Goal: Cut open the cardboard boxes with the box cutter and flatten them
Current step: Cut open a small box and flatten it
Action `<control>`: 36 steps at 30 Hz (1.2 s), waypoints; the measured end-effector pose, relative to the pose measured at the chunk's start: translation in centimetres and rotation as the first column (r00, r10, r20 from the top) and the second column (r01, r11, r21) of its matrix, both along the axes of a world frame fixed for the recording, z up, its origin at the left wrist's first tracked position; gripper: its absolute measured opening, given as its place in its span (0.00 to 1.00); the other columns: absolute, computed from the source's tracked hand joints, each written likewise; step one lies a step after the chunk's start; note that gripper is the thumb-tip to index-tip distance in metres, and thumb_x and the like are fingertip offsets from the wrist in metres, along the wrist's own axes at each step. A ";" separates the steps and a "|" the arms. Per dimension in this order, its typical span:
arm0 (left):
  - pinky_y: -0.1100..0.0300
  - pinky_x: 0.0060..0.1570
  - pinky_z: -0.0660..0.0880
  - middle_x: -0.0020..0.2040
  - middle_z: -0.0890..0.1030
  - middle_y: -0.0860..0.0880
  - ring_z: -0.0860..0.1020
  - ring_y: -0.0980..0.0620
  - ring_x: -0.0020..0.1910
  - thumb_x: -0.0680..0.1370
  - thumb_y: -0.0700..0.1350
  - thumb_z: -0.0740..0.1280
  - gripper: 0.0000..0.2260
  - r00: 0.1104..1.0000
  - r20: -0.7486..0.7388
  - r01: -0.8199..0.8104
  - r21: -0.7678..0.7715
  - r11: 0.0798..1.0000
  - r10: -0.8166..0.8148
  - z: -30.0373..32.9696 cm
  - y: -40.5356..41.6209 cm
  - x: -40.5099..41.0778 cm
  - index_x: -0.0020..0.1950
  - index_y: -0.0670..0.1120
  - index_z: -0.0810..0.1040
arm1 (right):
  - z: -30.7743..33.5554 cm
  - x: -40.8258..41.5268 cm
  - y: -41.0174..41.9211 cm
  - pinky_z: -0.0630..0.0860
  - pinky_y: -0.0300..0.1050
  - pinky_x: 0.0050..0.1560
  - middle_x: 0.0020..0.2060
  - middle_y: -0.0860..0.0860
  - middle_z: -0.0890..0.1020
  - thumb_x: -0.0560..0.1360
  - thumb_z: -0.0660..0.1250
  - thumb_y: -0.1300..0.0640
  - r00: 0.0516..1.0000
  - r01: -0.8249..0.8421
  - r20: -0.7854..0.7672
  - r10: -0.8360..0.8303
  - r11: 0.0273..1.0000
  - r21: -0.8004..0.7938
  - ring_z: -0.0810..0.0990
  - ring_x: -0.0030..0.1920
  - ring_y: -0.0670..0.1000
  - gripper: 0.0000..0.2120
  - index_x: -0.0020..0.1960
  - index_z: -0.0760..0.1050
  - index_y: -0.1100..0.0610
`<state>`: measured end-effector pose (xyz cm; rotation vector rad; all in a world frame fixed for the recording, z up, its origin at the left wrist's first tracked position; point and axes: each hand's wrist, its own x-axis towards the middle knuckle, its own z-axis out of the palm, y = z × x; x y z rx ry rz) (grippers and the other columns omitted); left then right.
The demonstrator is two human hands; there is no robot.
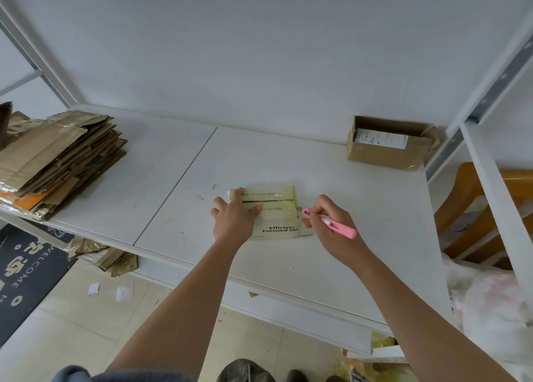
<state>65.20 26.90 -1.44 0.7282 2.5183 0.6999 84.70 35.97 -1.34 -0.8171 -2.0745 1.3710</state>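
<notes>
The small yellow box (269, 213) lies near the table's (331, 266) front edge, pressed by the flat-fingered left hand (235, 218) while the right hand (331, 220) grips the pink box cutter (328, 222) at its right end, blade apparently touching; a slip leftward could nick those fingers.

The small pale-yellow cardboard box (269, 211) has a smooth, faintly glossy printed skin. The slim pink box cutter (331, 223) is shiny plastic. The white table top (331, 266) looks matt and scuffed. The stack of flattened brown cardboard (57, 156) is rough, with glossy tape strips; the brown open carton (389, 145) likewise.
</notes>
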 end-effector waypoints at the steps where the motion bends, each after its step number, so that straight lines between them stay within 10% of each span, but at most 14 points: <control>1: 0.51 0.49 0.67 0.66 0.62 0.43 0.62 0.40 0.66 0.80 0.59 0.63 0.27 1.000 0.002 0.001 -0.001 1.000 -0.001 0.0 0.0 0.0 0.76 0.56 0.59 | 0.0 0.1 -0.1 0.67 0.43 0.34 0.41 0.59 0.82 0.81 0.59 0.63 1.000 -0.003 0.004 0.003 1.000 -0.001 0.79 0.46 0.67 0.09 0.43 0.62 0.62; 6: 0.49 0.56 0.67 0.66 0.62 0.42 0.63 0.39 0.65 0.79 0.57 0.65 0.27 0.999 0.004 0.045 -0.004 0.999 -0.045 0.3 -0.2 -0.4 0.76 0.56 0.61 | 0.1 0.8 -0.3 0.74 0.36 0.37 0.42 0.53 0.84 0.80 0.60 0.63 1.000 -0.019 0.011 0.020 0.998 -0.054 0.85 0.46 0.46 0.08 0.43 0.66 0.62; 11: 0.49 0.61 0.66 0.65 0.63 0.42 0.63 0.39 0.65 0.79 0.55 0.67 0.28 0.998 0.021 0.062 0.036 0.997 -0.063 0.6 -0.4 -0.7 0.76 0.57 0.62 | 0.0 -0.1 0.7 0.79 0.53 0.46 0.44 0.52 0.83 0.82 0.61 0.62 0.985 0.122 -0.108 -0.134 0.987 -0.107 0.86 0.47 0.50 0.08 0.44 0.67 0.60; 28: 0.52 0.50 0.65 0.65 0.62 0.43 0.62 0.40 0.65 0.80 0.57 0.65 0.27 0.997 -0.008 0.082 -0.001 0.997 -0.082 0.4 -0.3 -0.5 0.77 0.57 0.61 | -0.6 -0.7 0.1 0.70 0.36 0.33 0.40 0.52 0.82 0.81 0.60 0.61 0.999 0.040 -0.020 -0.040 0.999 -0.011 0.83 0.45 0.55 0.08 0.44 0.65 0.61; 36: 0.53 0.49 0.68 0.66 0.61 0.43 0.60 0.39 0.64 0.81 0.54 0.64 0.25 0.993 -0.003 0.118 -0.023 0.993 -0.118 0.8 -0.6 -0.4 0.77 0.61 0.61 | -1.0 0.9 -2.0 0.69 0.46 0.36 0.38 0.60 0.80 0.80 0.60 0.62 0.998 -0.018 -0.061 0.019 1.000 0.015 0.81 0.45 0.67 0.08 0.43 0.65 0.63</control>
